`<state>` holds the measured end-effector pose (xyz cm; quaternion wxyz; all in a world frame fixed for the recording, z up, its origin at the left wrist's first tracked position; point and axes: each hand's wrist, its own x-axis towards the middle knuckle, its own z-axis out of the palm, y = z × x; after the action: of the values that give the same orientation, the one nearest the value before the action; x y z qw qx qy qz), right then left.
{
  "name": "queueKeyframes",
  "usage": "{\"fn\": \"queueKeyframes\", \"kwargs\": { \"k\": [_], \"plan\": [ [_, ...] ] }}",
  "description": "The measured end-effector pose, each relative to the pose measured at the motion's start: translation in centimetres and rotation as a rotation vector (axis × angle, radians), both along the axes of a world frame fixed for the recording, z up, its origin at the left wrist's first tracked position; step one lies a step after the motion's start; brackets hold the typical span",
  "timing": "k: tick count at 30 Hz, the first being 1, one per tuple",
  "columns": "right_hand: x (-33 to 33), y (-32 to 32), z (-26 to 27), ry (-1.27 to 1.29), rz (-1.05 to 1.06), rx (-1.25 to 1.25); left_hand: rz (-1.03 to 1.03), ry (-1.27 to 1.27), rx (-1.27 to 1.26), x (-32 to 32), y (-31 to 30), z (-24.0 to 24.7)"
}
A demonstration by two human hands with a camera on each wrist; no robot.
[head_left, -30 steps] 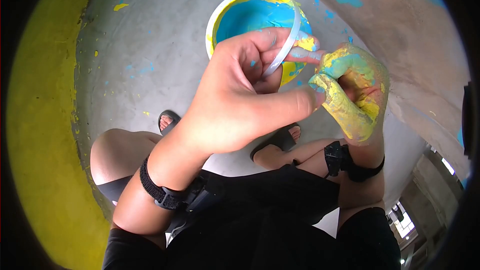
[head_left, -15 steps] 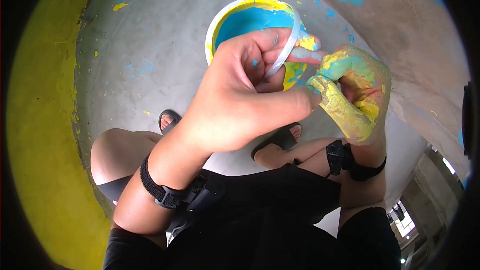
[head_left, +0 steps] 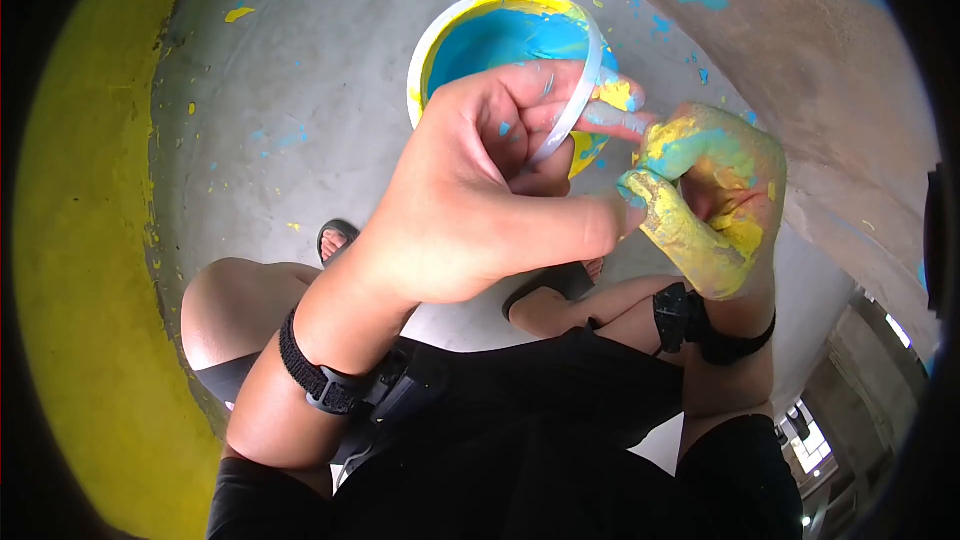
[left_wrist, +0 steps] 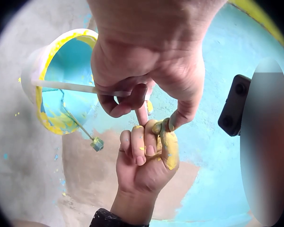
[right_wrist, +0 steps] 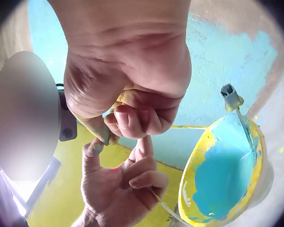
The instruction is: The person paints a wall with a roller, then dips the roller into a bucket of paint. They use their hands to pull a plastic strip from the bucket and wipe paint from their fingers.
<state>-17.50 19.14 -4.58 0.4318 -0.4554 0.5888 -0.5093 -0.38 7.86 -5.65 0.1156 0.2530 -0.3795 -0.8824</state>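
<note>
A white bucket (head_left: 418, 75) smeared with yellow hangs beyond my left hand (head_left: 470, 210), with bright blue paint (head_left: 475, 50) inside. Its pale handle (head_left: 578, 105) runs across my left fingers, and the lower ones curl round it. My right hand (head_left: 750, 190), coated in yellow and blue-green paint, has its fingers curled and its thumb and index tips together. Left thumb and outstretched fingertips meet these painted tips in front of the bucket. Nothing shows between the right fingers. A thin rod with a paint-caked block (left_wrist: 97, 144) at its end sticks out of the bucket.
Grey floor (head_left: 270, 100) lies below, spotted with paint. A yellow painted surface (head_left: 90, 240) borders the left; a brown surface partly painted blue (head_left: 790, 50) rises at right. My sandalled feet (head_left: 338, 240) are below the bucket. A black camera strap (head_left: 318, 372) circles the left wrist.
The bucket has swayed slightly under the left hand. My right hand has shifted a little down and right, its fingertips still against the left hand's.
</note>
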Motion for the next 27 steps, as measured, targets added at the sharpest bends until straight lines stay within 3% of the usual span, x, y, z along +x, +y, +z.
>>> {"fn": "queueKeyframes", "kwargs": {
  "k": [6,8,14,21,27],
  "plan": [
    [-0.5,0.4,-0.4,0.122,0.028,-0.04,0.018,0.004,0.058,0.0,0.1,-0.4],
    [-1.6,0.8,0.1,0.243,0.238,0.027,-0.011,0.006,-0.004,0.2,0.1,-0.7],
    [-0.5,1.0,0.5,0.163,0.115,0.093,-0.027,0.032,-0.028,0.3,-0.3,-0.8],
    [-0.9,0.7,0.1,0.232,0.18,0.018,0.048,0.001,0.0,-0.1,0.2,-0.2],
    [0.0,0.8,0.0,0.153,0.05,0.244,0.061,0.069,0.096,-0.3,0.3,-0.5]
  ]
}}
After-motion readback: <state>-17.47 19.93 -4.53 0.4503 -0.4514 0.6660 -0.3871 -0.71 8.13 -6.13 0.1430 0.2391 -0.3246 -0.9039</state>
